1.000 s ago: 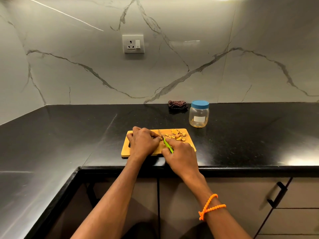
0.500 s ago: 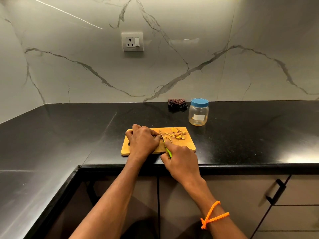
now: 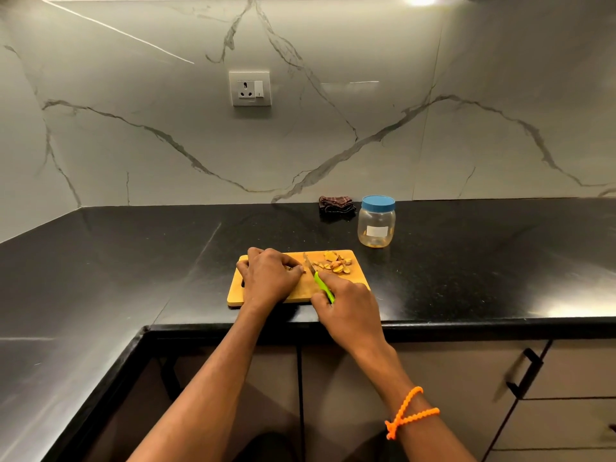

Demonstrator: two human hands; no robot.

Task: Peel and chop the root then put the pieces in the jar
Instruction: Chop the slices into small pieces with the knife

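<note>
A wooden cutting board (image 3: 356, 279) lies near the front edge of the black counter. My left hand (image 3: 270, 276) sits on its left half with fingers curled over a small piece of root (image 3: 297, 269), mostly hidden. My right hand (image 3: 348, 303) grips the green handle of a knife (image 3: 322, 285); its blade points away, just right of my left fingertips. Several yellow slices (image 3: 335, 263) lie on the board's far right part. A clear jar (image 3: 376, 222) with a blue lid on stands beyond the board to the right.
A folded dark cloth (image 3: 336, 205) lies against the marble wall behind the jar. A wall socket (image 3: 250, 88) is above. The black counter (image 3: 133, 255) wraps round to the left. Cabinet fronts with a black handle (image 3: 525, 373) are below.
The knife and my right hand shifted slightly back and forth beside my left fingertips. The camera view tilted a little; board, slices and jar stayed put.
</note>
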